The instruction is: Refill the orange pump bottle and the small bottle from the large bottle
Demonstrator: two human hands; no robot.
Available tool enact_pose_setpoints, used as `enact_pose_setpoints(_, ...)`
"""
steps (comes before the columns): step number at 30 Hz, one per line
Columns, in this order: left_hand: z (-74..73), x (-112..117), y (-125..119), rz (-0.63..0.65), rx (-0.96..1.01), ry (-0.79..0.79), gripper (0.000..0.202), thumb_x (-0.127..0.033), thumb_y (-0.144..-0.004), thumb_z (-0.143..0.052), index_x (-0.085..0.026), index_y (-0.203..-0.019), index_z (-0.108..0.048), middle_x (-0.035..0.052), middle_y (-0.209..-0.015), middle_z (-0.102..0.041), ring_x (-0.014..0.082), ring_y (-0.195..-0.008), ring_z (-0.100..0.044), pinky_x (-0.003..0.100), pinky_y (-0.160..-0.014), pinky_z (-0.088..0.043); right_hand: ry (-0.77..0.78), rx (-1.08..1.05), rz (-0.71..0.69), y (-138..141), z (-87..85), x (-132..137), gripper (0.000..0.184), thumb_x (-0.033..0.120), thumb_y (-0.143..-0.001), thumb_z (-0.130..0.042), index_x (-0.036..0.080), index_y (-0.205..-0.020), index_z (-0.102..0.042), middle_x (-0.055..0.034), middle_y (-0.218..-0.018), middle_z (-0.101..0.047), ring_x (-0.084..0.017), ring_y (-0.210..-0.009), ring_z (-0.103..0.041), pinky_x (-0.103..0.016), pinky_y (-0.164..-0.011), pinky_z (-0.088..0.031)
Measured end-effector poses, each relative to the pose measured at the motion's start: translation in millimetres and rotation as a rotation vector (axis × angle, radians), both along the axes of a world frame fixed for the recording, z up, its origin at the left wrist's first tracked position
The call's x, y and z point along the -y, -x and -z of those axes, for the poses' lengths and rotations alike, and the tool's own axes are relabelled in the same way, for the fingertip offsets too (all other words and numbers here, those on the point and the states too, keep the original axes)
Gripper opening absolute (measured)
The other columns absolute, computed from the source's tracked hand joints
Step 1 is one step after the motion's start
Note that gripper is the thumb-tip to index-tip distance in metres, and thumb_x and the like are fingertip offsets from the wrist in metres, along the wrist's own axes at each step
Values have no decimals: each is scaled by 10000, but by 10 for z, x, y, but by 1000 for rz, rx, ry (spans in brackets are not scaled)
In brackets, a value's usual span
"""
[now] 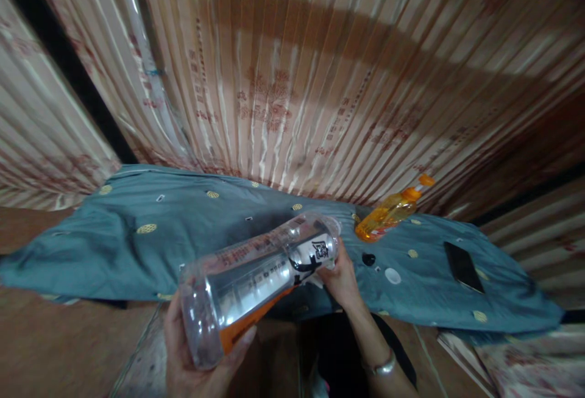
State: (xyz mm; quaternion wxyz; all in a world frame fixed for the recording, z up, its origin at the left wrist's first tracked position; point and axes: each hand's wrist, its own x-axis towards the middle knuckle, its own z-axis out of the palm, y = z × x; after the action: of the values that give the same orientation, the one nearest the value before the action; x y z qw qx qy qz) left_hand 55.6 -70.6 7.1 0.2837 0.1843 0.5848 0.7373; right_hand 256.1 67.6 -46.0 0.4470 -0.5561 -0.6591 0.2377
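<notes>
A large clear plastic bottle (262, 276) with a silver, black and orange label lies slanted across my hands, held above the cloth. My left hand (194, 355) is closed around its near, left end, the thumb on the orange edge of the label. Toward the far, right end, my right hand (340, 279) grips the bottle from below and behind, with most of its fingers hidden. Something white shows beside my right hand, too blurred to name. No liquid is visible inside the bottle. A silver bracelet (384, 366) sits on my right wrist.
A teal patterned cloth (150, 258) covers the surface. On it, to the right, stand a bottle of yellow-orange liquid (388, 215), a small black object (368, 259), a white disc (392, 275) and a black phone (462, 267). Printed curtains (292, 93) hang close behind.
</notes>
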Motion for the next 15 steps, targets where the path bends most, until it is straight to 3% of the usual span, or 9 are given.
enact_pose_setpoints(5,-34,7,6,-2,-19,64,964,-413,-470,-964,-248,-1333,-569,75,-1341,-639,381,-1352,-532,464,-1081,-513,-15,10,4,-9,20,-6,546,277,-708,-658,229,-1242,-553,-88,-1114,-738,-279,-983,-717,-388,-873,-575)
enact_pose_setpoints(10,-64,10,1,-1,-26,72,960,-457,-459,-963,-249,-1312,-576,83,-1358,-628,352,-1247,-617,424,-988,-580,-9,3,-8,-12,35,-4,562,278,-726,-664,224,-1271,-540,-99,-1153,-739,-285,-1026,-721,-394,-896,-580)
enact_pose_setpoints(15,-58,11,-14,-5,-52,68,977,-449,-490,-955,-245,-1358,-554,99,-1428,-589,384,-1335,-551,463,-1046,-541,-11,-2,-19,-17,41,-3,611,278,-736,-661,213,-1328,-521,-113,-1164,-742,-293,-1034,-725,-407,-899,-580)
